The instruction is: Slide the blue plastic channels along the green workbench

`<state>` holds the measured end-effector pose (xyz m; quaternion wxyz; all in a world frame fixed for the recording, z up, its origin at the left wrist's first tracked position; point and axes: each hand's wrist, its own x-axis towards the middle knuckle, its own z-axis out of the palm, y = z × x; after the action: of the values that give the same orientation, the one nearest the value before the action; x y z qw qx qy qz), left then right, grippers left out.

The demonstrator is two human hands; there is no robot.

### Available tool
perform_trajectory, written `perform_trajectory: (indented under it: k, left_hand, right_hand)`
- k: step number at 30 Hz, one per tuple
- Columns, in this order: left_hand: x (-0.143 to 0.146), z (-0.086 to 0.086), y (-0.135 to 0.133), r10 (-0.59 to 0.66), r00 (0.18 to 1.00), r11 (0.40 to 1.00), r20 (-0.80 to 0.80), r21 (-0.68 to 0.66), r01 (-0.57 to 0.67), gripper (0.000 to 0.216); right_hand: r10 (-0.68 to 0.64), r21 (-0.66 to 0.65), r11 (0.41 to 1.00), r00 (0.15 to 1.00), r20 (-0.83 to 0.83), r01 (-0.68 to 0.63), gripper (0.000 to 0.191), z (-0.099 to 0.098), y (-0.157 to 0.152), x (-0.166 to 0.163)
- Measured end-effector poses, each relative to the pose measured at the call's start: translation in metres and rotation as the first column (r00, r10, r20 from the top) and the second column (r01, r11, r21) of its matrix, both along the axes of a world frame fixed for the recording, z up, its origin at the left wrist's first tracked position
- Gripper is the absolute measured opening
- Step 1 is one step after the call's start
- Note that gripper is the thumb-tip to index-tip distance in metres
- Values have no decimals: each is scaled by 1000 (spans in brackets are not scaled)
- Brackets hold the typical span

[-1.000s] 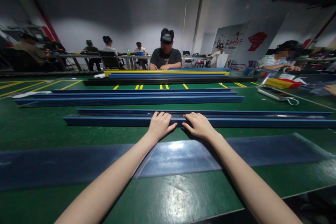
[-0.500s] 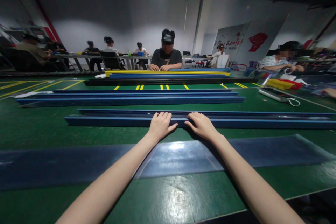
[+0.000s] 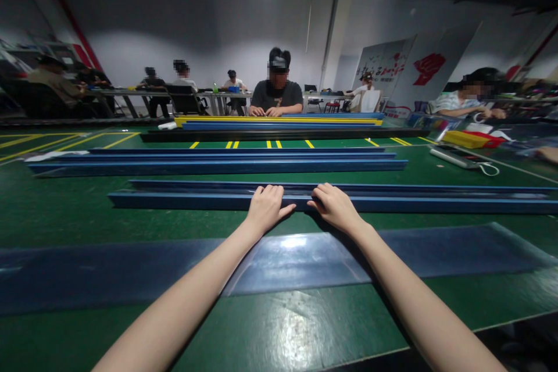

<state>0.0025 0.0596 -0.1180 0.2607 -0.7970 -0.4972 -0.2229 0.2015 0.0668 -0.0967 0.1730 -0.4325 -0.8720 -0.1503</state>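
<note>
Right hand (image 3: 335, 204) sits slightly farther from left hand (image 3: 267, 206), both hands grasping the blue channel's near wall (image 3: 174, 202), apparently to steady it.

On my counter (image 3: 292, 325), a sheet (image 3: 300, 264) lies nearest my edge, a channel (image 3: 379, 205) behind it, other channels (image 3: 218, 167) beyond.
</note>
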Motion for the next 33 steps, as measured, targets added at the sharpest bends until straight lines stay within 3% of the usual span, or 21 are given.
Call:
perform_trajectory:
  k: [23,33]
  left_hand:
    - [-1,1,-1,-9,1000,1000,3,-9,9,36]
    - [-2,4,-3,-34,999,999,-2,9,34,35]
  right_hand:
    - [-5,44,999,1000,28,4,19,0,0,-1]
    - [-43,14,999,995,87,42,13,10,-3,-3]
